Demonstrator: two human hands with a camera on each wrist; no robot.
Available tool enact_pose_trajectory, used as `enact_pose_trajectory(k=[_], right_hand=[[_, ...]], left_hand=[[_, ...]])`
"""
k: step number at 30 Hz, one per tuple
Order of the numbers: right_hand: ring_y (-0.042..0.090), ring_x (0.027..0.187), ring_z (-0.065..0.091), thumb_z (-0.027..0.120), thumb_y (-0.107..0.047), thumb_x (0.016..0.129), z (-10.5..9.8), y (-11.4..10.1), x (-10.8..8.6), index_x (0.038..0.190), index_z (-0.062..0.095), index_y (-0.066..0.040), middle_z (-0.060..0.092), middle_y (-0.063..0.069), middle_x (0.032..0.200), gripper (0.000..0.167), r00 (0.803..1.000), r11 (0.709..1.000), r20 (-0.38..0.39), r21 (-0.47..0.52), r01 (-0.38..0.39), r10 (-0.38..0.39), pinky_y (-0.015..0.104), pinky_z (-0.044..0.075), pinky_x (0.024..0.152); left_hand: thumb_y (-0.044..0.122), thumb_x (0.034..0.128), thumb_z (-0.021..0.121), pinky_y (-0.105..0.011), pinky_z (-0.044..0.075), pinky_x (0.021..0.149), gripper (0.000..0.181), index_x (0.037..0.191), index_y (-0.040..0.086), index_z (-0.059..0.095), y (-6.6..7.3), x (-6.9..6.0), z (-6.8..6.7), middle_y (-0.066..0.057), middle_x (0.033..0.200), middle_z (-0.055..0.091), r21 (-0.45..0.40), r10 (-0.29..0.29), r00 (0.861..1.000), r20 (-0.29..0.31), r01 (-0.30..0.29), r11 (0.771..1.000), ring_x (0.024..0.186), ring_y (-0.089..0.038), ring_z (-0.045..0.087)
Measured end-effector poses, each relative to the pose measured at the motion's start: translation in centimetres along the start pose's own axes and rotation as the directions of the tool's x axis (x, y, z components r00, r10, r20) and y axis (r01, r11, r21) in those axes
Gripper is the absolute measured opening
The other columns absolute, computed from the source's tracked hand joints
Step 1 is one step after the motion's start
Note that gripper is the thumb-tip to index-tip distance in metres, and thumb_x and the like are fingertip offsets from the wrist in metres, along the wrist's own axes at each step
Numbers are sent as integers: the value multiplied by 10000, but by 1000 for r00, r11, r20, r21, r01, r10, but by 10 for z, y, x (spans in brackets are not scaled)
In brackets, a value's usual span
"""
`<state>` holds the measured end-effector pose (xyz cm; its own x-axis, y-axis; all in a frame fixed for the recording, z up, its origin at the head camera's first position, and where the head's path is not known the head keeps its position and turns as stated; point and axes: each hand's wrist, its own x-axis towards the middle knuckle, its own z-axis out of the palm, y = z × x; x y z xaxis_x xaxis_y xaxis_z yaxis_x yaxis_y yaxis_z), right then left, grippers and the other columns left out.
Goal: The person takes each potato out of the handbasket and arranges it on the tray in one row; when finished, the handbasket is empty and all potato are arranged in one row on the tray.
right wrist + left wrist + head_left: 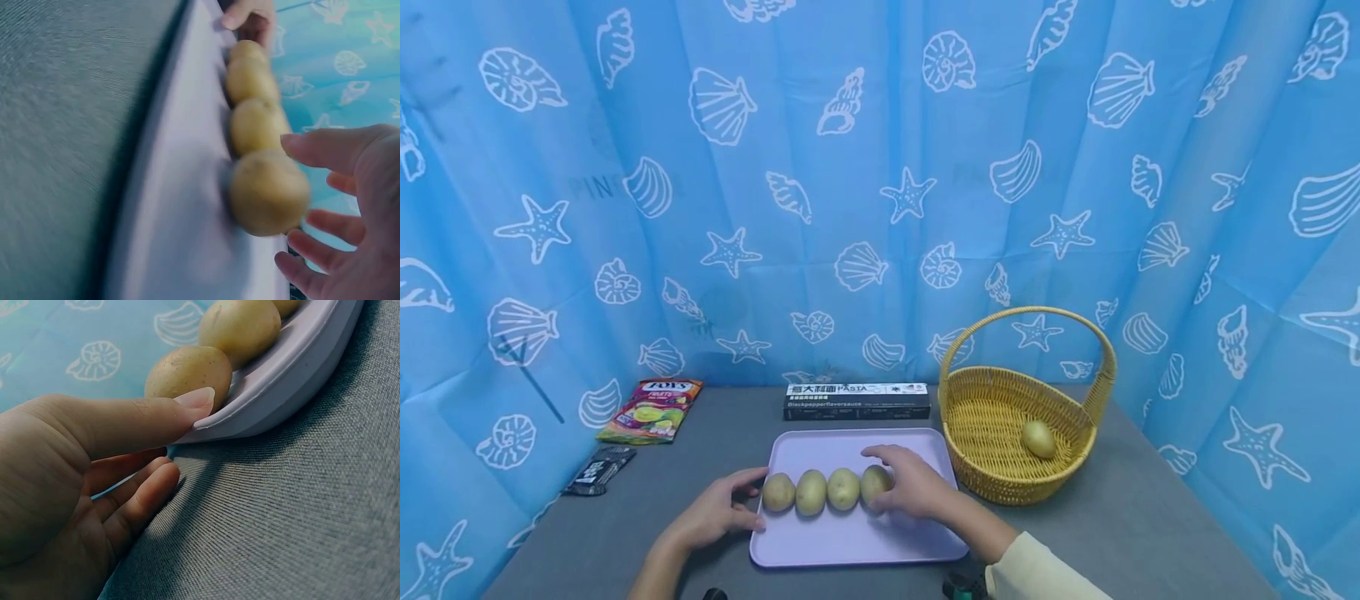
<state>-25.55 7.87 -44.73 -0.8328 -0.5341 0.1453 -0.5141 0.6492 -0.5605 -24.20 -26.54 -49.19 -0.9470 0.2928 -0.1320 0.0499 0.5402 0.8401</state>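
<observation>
Several potatoes lie in a row across a pale lilac tray [857, 542]. At the tray's left edge is my left hand [718, 508], its thumb touching the rim beside the leftmost potato [778, 492]. In the left wrist view its other fingers [140, 503] are loosely bent outside the rim. My right hand [917, 485] is at the rightmost potato [875, 485], thumb and fingers spread around its right side. In the right wrist view gaps show between that potato [270, 194] and the lower fingers; whether the thumb touches it, I cannot tell.
A yellow wicker basket [1000, 492] with a tall handle stands right of the tray, one potato [1038, 439] inside. Behind the tray lies a black pasta box [856, 404]. A candy bag [651, 412] and a small black packet [599, 471] are at the left.
</observation>
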Motion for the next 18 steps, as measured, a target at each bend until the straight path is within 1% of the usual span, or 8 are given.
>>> enact_pose_trajectory(k=[4,7,9,12,15,18], right_hand=[[342,1139,568,790,-124,752,-23,0,-5,1323,562,-71,570,110,1321,617,998,997,-8,22,68,-68,482,487,923],[342,1115,578,779,-107,786,-43,3,-7,1292,584,-58,596,111,1280,544,995,994,-10,38,103,-103,501,496,901],[317,1093,588,774,-118,801,-57,6,-9,1270,605,-66,619,89,1243,501,995,995,-8,36,97,-96,498,496,899],[282,1058,599,769,-128,815,-79,11,-13,1227,637,-86,643,56,1183,434,998,997,-8,34,63,-62,481,499,888],[283,1039,610,764,-121,821,-99,19,-17,1198,649,-88,653,45,1146,396,1000,1000,-9,16,26,-26,466,508,880],[315,1024,618,762,-106,825,-117,28,-21,1190,650,-62,659,74,1125,384,1000,1000,-19,5,3,-2,473,522,860]], left_hand=[[277,711,854,-436,546,807,902,1451,10,413,2,-1,0,-224,1321,514,-3,-7,1000,-4,7,1000,1068,-309,586],[270,707,857,-438,546,810,908,1450,2,410,4,-1,-1,-231,1317,514,-3,-11,1000,-8,11,1000,1060,-309,592],[267,705,857,-438,546,808,911,1451,0,407,5,-2,-1,-236,1315,512,-8,-14,1000,-7,14,1000,1040,-302,603],[269,710,854,-432,547,804,910,1452,-4,404,5,-1,-1,-241,1316,509,-7,-8,1000,-1,8,1000,1028,-289,606],[278,710,855,-428,548,797,907,1449,-2,410,3,-1,0,-238,1309,515,-3,4,1000,2,-4,1000,1030,-288,601],[288,707,855,-426,545,797,904,1447,7,418,2,-1,0,-226,1301,525,-3,9,1000,2,-9,1000,1043,-284,590]])
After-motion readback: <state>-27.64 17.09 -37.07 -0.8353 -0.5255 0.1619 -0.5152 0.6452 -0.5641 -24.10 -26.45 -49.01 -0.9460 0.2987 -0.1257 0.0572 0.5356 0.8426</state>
